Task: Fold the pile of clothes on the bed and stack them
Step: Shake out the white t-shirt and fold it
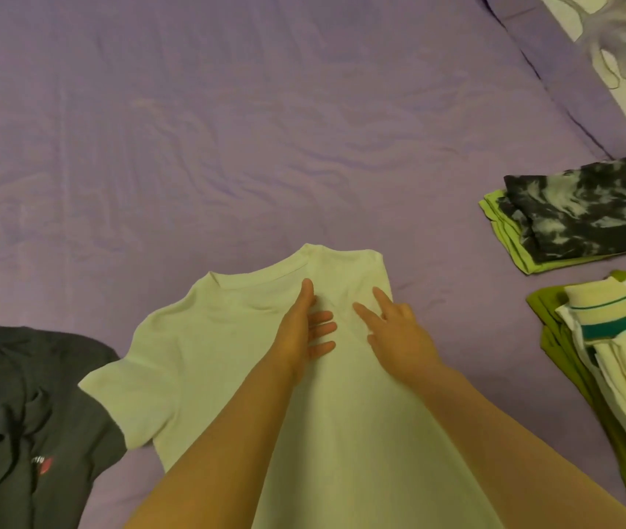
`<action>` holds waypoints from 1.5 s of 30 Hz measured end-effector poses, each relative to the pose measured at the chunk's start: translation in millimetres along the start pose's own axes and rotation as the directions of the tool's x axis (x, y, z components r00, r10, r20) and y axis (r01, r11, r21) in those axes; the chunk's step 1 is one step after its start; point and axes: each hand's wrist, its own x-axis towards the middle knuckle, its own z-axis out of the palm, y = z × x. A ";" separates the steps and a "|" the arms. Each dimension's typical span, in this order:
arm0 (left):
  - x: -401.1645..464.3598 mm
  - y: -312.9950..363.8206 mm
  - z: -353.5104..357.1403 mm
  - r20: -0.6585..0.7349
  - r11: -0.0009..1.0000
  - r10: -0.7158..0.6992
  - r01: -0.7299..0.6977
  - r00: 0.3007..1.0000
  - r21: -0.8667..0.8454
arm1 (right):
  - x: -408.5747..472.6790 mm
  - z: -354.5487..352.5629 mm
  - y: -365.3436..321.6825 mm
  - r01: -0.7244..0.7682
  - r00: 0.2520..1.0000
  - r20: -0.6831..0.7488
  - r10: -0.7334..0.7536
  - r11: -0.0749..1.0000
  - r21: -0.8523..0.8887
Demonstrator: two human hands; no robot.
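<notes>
Two hands point(353, 326) flat on white T-shirt point(204, 349), purple bed point(227, 127), folded stacks point(578, 215)

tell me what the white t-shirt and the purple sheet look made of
White t-shirt: looks like soft matte cotton knit, with a ribbed collar and limp drape. Purple sheet: thin woven fabric with a faint sheen, rippled in fine creases; fibre unclear.

A white T-shirt point(227, 357) lies on the purple bedsheet point(227, 127) with its right side folded over toward the middle — both hands rest on it just below the collar, the left hand point(303, 330) flat with fingers straight, the right hand point(399, 330) with fingers extended on the folded edge. A dark grey shirt point(17, 414) lies unfolded to the left, touching the white sleeve. On the right sit two folded stacks — a black-and-white tie-dye piece point(586, 208) on light green ones, and nearer, striped cream-and-teal clothes point(616, 337) over olive green.
</notes>
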 end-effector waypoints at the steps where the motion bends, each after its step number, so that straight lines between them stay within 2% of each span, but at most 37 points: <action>1: -2.3 0.2 -11.7 -0.017 1.000 -0.002 0.002 1.000 0.004 | 2.1 -2.7 -3.5 -0.030 0.999 0.014 0.029 1.000 0.003; 5: -17.5 2.7 -61.7 -0.152 0.997 0.022 -0.010 0.988 0.081 | 3.7 -10.7 -33.7 -0.092 0.996 0.001 0.092 0.992 0.086; 9: -35.4 2.1 -119.2 -0.249 0.925 0.239 -0.141 0.939 0.354 | -1.1 -7.7 -90.2 0.011 1.000 -0.003 -0.010 0.982 0.190; 12: -44.4 1.1 -164.7 -0.290 0.737 0.471 -0.191 0.833 0.649 | -4.1 -0.5 -138.1 0.119 0.992 0.007 -0.125 0.956 0.270; 14: -49.0 1.4 -191.5 -0.313 0.538 0.627 -0.105 0.714 0.836 | -3.8 7.8 -168.8 0.177 0.982 0.009 -0.188 0.939 0.296; 15: -52.2 2.1 -202.6 -0.321 0.466 0.671 -0.043 0.668 0.884 | -2.7 13.0 -183.0 0.200 0.978 0.006 -0.208 0.949 0.244; 16: -53.5 2.4 -212.7 -0.341 0.443 0.693 -0.002 0.636 0.896 | -0.6 18.2 -195.8 0.225 0.974 0.004 -0.228 0.961 0.160; 18: -54.7 4.0 -229.9 -0.421 0.512 0.646 0.048 0.637 0.858 | 4.2 27.8 -218.7 0.273 0.961 0.028 -0.274 0.962 0.007; 21: -51.4 4.8 -251.4 -0.491 0.677 0.463 0.062 0.738 0.733 | 15.5 38.9 -242.4 0.317 0.947 0.079 -0.310 0.944 -0.089; 24: -50.7 0.4 -266.1 -0.451 0.797 0.312 0.029 0.836 0.604 | 32.0 48.6 -255.0 0.335 0.940 0.116 -0.321 0.931 -0.143; 26: -51.6 -3.3 -276.1 -0.427 0.848 0.258 0.008 0.867 0.530 | 44.3 53.8 -259.1 0.327 0.942 0.142 -0.304 0.926 -0.190; 30: -56.7 -6.7 -289.4 -0.313 0.882 0.282 -0.117 0.907 0.456 | 63.0 55.8 -265.6 0.282 0.953 0.176 -0.247 0.935 -0.215; 34: -63.5 -3.1 -278.5 -0.214 0.915 0.264 -0.174 0.940 0.364 | 55.1 41.4 -265.3 0.267 0.952 0.167 -0.256 0.963 -0.044; 36: -62.2 0.6 -264.9 -0.205 0.901 0.279 -0.181 0.938 0.395 | 43.5 32.4 -257.3 0.243 0.962 0.094 -0.256 0.961 0.133; 39: -60.4 6.4 -240.7 -0.170 0.876 0.310 -0.212 0.935 0.432 | 18.4 22.7 -241.5 0.143 0.990 -0.057 -0.131 0.896 0.421; 42: -57.8 9.3 -218.5 -0.102 0.892 0.260 -0.198 0.960 0.407 | -9.5 25.5 -217.8 0.098 0.992 -0.121 -0.047 0.883 0.460; 45: -51.8 5.4 -202.3 -0.021 0.932 0.169 -0.153 0.985 0.330 | -32.9 38.2 -192.0 0.058 0.997 -0.076 -0.030 0.913 0.403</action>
